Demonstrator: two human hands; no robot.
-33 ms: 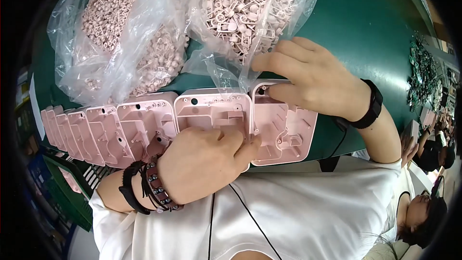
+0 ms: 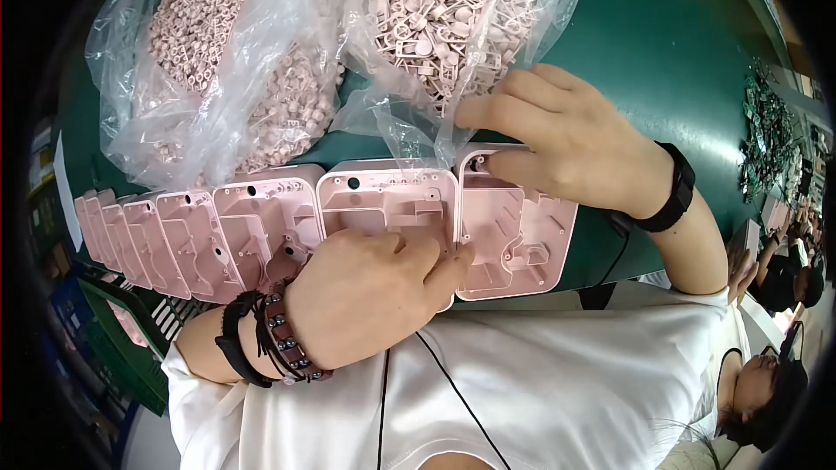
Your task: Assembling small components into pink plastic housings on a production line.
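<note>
A row of pink plastic housings stands along the table edge, open sides up. My left hand (image 2: 370, 296) lies across the second housing from the right (image 2: 348, 198), gripping the wall where it meets the rightmost housing (image 2: 492, 209); some of its fingertips are hidden inside. My right hand (image 2: 566, 135) is curled over the rightmost housing's far rim. Its thumb and index finger reach down by the far left corner, beside a dark round hole. Whatever they pinch there, if anything, is too small or covered to make out.
Beyond the housings lie a clear bag of small pink ring-like parts (image 2: 196, 26) and a clear bag of pink button-like parts (image 2: 427, 30). The table (image 2: 662, 43) is green. Dark green pieces (image 2: 766, 135) are heaped at the right. Another person (image 2: 766, 392) sits at the right.
</note>
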